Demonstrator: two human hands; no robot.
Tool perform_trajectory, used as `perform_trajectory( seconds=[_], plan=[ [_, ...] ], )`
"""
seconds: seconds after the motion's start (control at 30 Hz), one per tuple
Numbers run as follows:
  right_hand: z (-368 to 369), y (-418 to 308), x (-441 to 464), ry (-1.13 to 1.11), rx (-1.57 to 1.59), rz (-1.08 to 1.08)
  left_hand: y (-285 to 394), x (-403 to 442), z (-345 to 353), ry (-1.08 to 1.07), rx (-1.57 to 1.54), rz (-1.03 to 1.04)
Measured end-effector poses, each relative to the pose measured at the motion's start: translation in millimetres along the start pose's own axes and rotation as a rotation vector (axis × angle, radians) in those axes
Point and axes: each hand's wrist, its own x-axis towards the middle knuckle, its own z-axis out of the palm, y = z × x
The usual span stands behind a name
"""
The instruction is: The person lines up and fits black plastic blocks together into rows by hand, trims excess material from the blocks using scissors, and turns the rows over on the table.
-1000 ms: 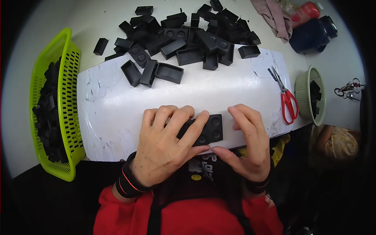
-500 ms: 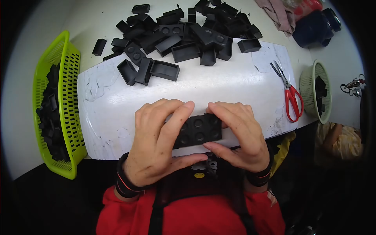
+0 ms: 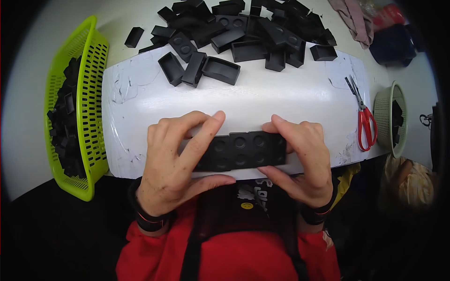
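Note:
Several black rectangular blocks (image 3: 249, 149), each with two round dimples, stand pressed side by side in a row at the white board's near edge. My left hand (image 3: 176, 159) curves around the row's left end, with the thumb along the near side and the fingers at the far side. At the opposite end my right hand (image 3: 302, 157) grips the row between thumb and fingers. Part of the left end is hidden under my left hand. Beyond both hands, a loose open-sided black block (image 3: 221, 70) lies on the white board (image 3: 140, 126).
A heap of black blocks (image 3: 243, 35) spreads across the back. At the left stands a green basket (image 3: 89, 117) holding more blocks. Red-handled scissors (image 3: 364, 124) lie at the right, beside a pale basket (image 3: 384, 114) with black pieces. A cloth (image 3: 352, 21) and dark blue jar (image 3: 391, 44) sit behind.
My hands have moved apart, and more of the block row shows between them. The whole view has shifted, so the heap sits higher and farther right.

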Motion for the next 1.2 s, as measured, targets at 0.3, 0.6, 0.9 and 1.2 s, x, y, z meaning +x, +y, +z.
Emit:
perform_trajectory(
  seconds=[0.3, 0.6, 0.9, 1.2],
  plan=[
    [1, -2, -11, 0.078, 0.077, 0.075, 1, -2, 4, 0.036, 0.019, -0.021],
    [-9, 1, -29, 0.124, 0.070, 0.071, -16, -37, -3, 0.228, -0.100, -0.022],
    [0, -32, -17, -0.010, 0.026, 0.067, 20, -32, -1, 0.149, -0.197, -0.112],
    [-6, -20, 13, 0.019, 0.027, 0.270, 7, 2, -2, 0.187, -0.145, -0.231]
  ],
)
